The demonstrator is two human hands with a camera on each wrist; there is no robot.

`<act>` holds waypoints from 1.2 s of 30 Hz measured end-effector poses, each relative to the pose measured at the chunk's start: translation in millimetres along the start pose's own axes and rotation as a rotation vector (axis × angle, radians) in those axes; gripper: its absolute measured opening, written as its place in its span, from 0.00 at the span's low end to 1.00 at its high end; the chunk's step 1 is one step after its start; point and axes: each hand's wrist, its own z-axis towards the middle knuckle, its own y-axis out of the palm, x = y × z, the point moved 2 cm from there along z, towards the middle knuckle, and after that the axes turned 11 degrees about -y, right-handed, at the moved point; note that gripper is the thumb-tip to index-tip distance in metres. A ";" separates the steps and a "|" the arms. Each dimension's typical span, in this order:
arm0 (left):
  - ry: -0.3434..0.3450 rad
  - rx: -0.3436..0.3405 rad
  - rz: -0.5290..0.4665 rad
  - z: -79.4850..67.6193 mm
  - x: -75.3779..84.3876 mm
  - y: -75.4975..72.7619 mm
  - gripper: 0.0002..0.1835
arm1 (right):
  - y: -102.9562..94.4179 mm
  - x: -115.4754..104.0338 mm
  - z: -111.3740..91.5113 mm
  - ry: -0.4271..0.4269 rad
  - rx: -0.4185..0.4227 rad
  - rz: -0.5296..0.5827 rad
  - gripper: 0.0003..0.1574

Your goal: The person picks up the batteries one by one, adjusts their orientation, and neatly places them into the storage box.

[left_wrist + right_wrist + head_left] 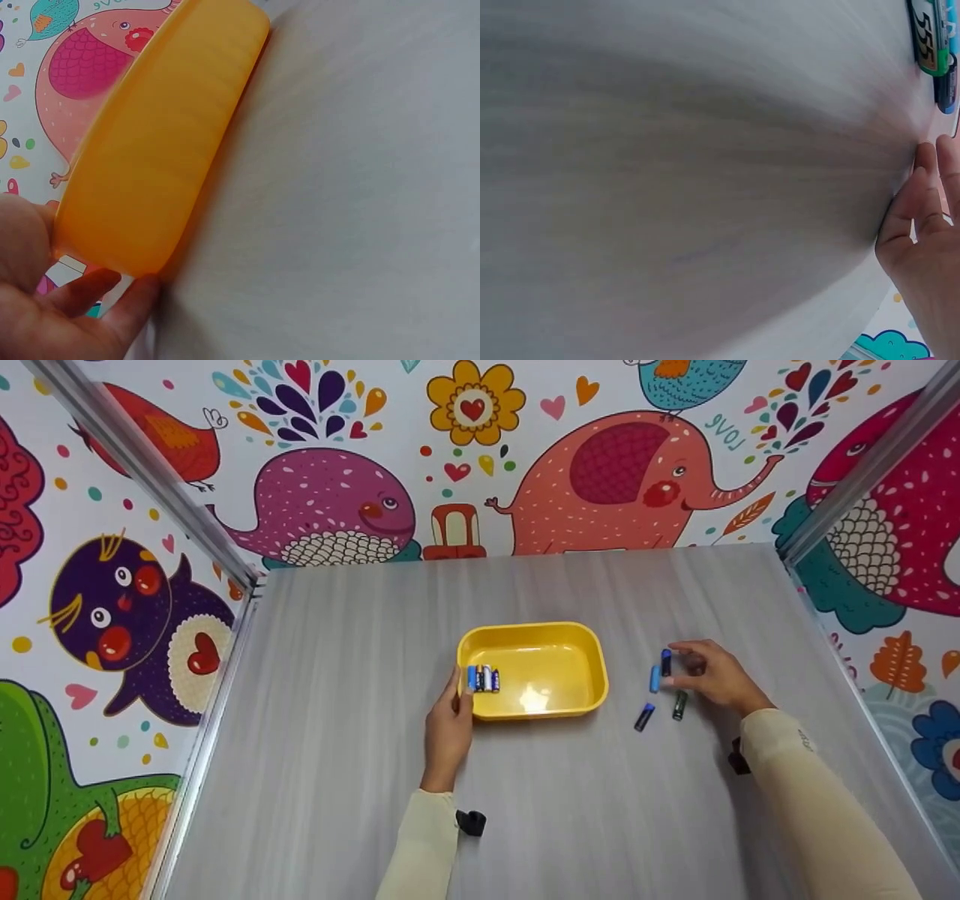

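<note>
My left hand [448, 731] grips the left wall of a yellow plastic tray [540, 712], thumb over the rim and fingers outside. From the left wrist view, the tray's outer side [150, 150] fills the space beyond the fingers. Several small batteries [484, 679] stand in a row against the tray's left inner side. To the right of the tray, my right hand [711, 675] reaches over loose batteries, thumb and index finger spread around a dark blue battery [666, 662]. Close by lie a light blue battery [655, 679], a green-and-black battery [679, 706] and a blue-and-black battery [644, 717].
The grey wood-grain table [337, 780] is bounded by metal rails [199, 735] at its sides. Cartoon-printed panels [465, 472] rise behind and beside it. A black wrist mount [471, 823] sits at my left sleeve.
</note>
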 end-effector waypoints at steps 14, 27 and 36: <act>0.005 -0.003 -0.015 -1.0 1.2 -0.2 0.30 | 0.8 0.7 3.2 -0.048 -0.002 -0.057 0.45; -0.038 -0.007 -0.007 -1.7 1.9 0.3 0.30 | 5.0 0.5 6.4 -0.049 -0.005 -0.089 0.43; -0.038 -0.012 -0.006 -1.1 2.0 1.0 0.30 | 6.9 -1.1 5.8 -0.026 0.011 -0.082 0.41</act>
